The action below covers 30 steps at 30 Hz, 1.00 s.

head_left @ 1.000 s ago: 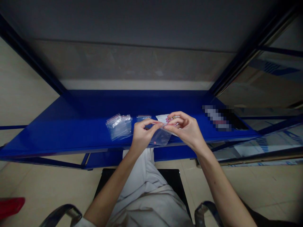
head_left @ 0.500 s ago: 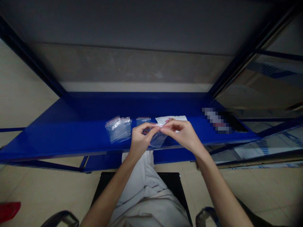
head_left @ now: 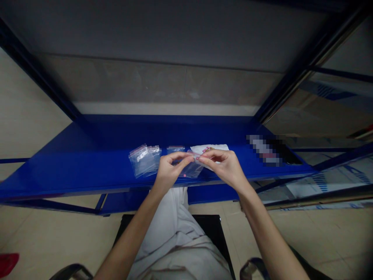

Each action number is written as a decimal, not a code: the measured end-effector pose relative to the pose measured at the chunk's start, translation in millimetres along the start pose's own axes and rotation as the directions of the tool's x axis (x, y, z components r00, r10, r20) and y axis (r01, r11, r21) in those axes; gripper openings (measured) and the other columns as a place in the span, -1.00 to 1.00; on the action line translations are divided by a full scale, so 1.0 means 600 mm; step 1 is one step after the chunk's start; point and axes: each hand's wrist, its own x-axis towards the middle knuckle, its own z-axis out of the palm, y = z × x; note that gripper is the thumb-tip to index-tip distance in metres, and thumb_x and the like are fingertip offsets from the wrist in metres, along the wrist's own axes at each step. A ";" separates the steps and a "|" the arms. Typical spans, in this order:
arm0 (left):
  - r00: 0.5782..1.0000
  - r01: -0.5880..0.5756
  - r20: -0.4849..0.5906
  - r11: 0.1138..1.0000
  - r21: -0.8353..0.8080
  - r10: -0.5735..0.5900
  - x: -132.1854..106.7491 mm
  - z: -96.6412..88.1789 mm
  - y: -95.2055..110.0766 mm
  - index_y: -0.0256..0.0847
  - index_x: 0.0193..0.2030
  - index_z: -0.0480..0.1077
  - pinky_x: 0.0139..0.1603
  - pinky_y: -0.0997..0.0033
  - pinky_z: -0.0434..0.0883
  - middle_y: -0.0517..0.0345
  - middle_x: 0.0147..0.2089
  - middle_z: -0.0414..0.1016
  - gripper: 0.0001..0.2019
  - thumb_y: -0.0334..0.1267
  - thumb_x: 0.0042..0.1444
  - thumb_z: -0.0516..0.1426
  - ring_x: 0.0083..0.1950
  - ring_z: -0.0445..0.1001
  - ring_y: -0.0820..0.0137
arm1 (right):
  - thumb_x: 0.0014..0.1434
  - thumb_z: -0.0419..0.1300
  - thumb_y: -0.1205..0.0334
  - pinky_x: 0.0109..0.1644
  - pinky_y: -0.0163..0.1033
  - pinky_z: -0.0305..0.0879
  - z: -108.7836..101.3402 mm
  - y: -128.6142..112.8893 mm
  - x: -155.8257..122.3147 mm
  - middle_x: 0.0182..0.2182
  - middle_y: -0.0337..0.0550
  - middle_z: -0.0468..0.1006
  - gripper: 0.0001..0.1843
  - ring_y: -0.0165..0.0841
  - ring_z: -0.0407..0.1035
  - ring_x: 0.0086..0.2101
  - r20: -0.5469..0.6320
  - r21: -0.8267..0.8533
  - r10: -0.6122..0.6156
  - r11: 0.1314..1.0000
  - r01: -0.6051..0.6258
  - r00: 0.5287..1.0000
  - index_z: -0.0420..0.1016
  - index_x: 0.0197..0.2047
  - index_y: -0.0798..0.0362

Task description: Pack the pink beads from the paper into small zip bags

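Observation:
My left hand (head_left: pixel 171 167) and my right hand (head_left: pixel 225 163) pinch the top edge of a clear zip-lock bag (head_left: pixel 191 170) between thumbs and forefingers. The bag hangs over the shelf's front part, and a small pink item shows near its lower left corner. Just behind the right fingers lies a white sheet (head_left: pixel 223 147) with small pink and gold-coloured pieces (head_left: pixel 208 149) on it. Another zip-lock bag (head_left: pixel 175 149) lies partly hidden behind my left fingers. Left of that hand, several clear zip-lock bags (head_left: pixel 145 160) overlap in a loose pile.
All of this rests on a blue metal shelf (head_left: pixel 96 155) with posts at both sides. A blurred-out flat item (head_left: pixel 268 151) lies at its right end. Wrapped panels (head_left: pixel 329 179) stand to the right. A red object (head_left: pixel 8 264) is on the floor at lower left.
My left hand has shifted slightly left along the bag's top edge, so the fingertips are a little farther apart. The bag hangs flatter, and the pink item in it shows more clearly.

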 end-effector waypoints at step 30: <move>0.994 -0.104 -0.012 0.987 0.126 0.107 0.031 -0.013 -0.003 -0.22 -0.43 0.55 -0.53 0.53 0.41 0.10 -0.40 0.59 -0.84 -0.19 0.00 0.21 -0.42 0.52 0.37 | -0.14 0.37 0.02 -0.66 -0.36 0.07 -0.008 -0.013 0.059 -0.67 -0.19 0.49 -0.68 -0.48 0.24 -0.71 0.136 0.012 0.053 0.998 -0.055 0.989 0.58 -0.50 0.15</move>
